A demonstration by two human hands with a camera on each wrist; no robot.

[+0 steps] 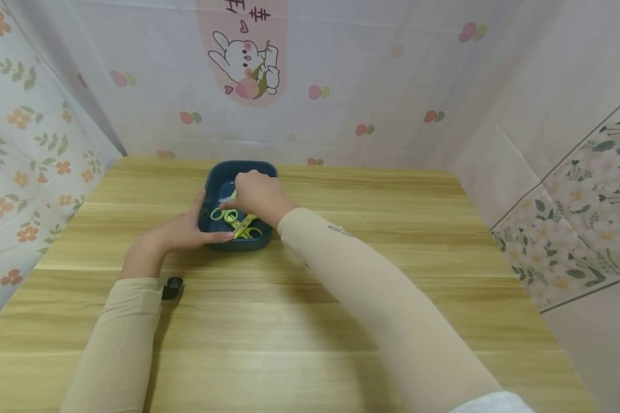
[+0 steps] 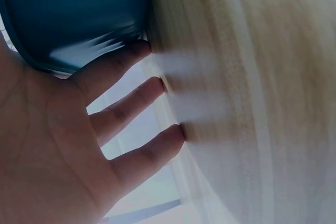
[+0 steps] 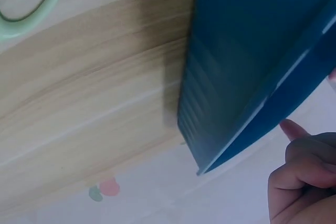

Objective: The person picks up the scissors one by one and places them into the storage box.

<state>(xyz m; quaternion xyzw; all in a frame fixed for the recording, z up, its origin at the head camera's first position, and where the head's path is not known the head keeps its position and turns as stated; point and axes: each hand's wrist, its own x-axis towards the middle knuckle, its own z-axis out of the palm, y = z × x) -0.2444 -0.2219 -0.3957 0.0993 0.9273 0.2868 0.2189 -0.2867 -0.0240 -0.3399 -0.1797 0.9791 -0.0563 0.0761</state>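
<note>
A dark blue plastic bin [image 1: 243, 244] near the table's far edge contains several pairs of green and yellow-green scissors [image 1: 243, 226]. My left hand [image 1: 178, 232] braces the bin's near-left corner, its fingers along the left wall and its thumb over the near rim. In the left wrist view three straight fingers [image 2: 139, 156] reach down to the tabletop. My right hand [image 1: 258, 195] reaches over the bin with curled fingers, right beside a pale green piece; I cannot tell whether it grips that. The right wrist view has the curled hand [image 3: 310, 177] by the bin's rim.
A pale green ring-shaped handle [image 3: 37, 17] appears outside the bin in the right wrist view. The wood-grain table [image 1: 237, 338] meets a printed curtain [image 1: 336, 126] behind the bin. A small black device [image 1: 173, 288] sits at the left wrist.
</note>
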